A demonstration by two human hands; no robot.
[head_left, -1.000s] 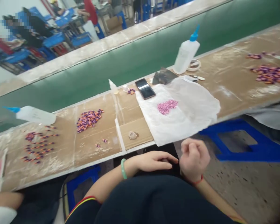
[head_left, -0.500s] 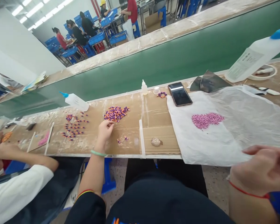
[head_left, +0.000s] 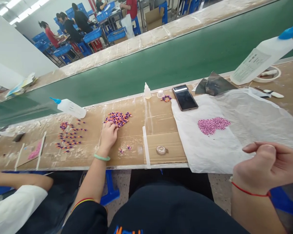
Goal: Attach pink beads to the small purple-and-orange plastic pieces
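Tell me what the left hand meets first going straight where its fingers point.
The pile of purple-and-orange pieces: the left hand seems to have its fingertips at the pile's near edge, though contact is hard to confirm.

The long brown cardboard-covered bench [head_left: 136, 130] carries a heap of small purple-and-orange pieces [head_left: 117, 117] at the fingertips of the left hand [head_left: 108, 135], and a crumpled white plastic sheet [head_left: 246, 130] (small pink pieces [head_left: 213, 125] heaped on it) just beyond the right hand [head_left: 266, 165].
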